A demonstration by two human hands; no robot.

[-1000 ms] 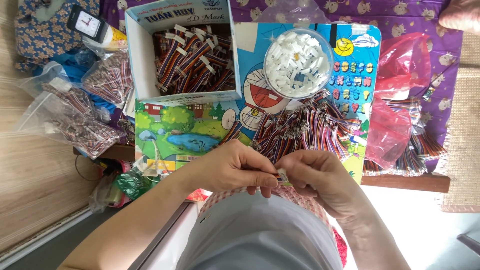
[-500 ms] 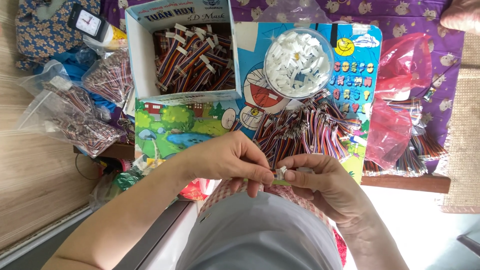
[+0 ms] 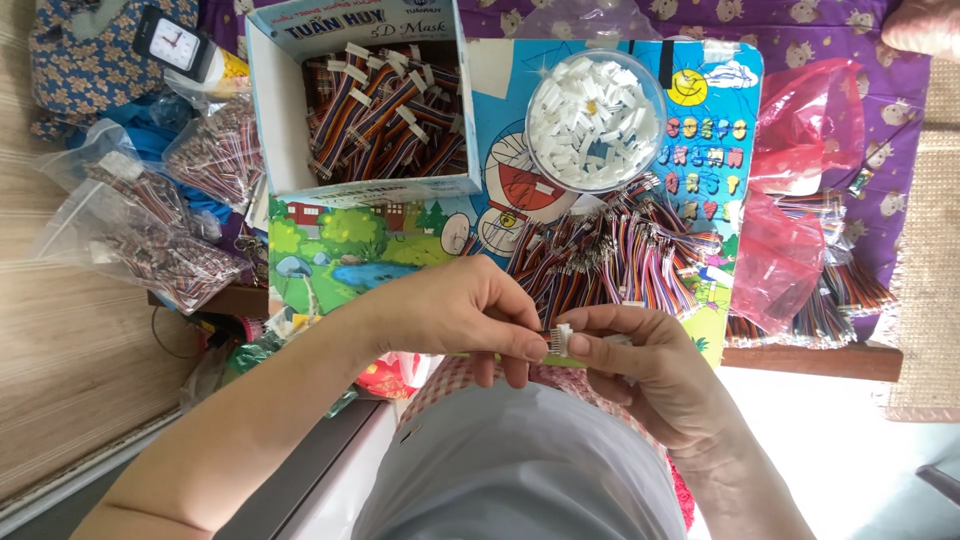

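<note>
My left hand (image 3: 470,315) and my right hand (image 3: 640,365) meet just above my lap, fingertips pinched together. Between them sits a small white plastic connector (image 3: 560,338) with thin wire ends going into it. My right thumb presses on the connector; my left thumb and forefinger pinch the wires at its left side. Just beyond my hands lies a heap of multicoloured ribbon wires (image 3: 610,255) on a colourful cartoon board (image 3: 400,240). A clear round bowl (image 3: 595,122) full of white connectors stands on the board behind the heap.
A white cardboard box (image 3: 365,100) holds finished wire bundles at the back left. Clear bags of wires (image 3: 150,215) lie at the left with a small clock (image 3: 172,42). Red plastic bags (image 3: 800,190) and more wire bundles (image 3: 835,300) lie at the right on purple cloth.
My hands stay together at the same spot. The fingers have shifted slightly around the connector, and the left hand has moved a little to the right.
</note>
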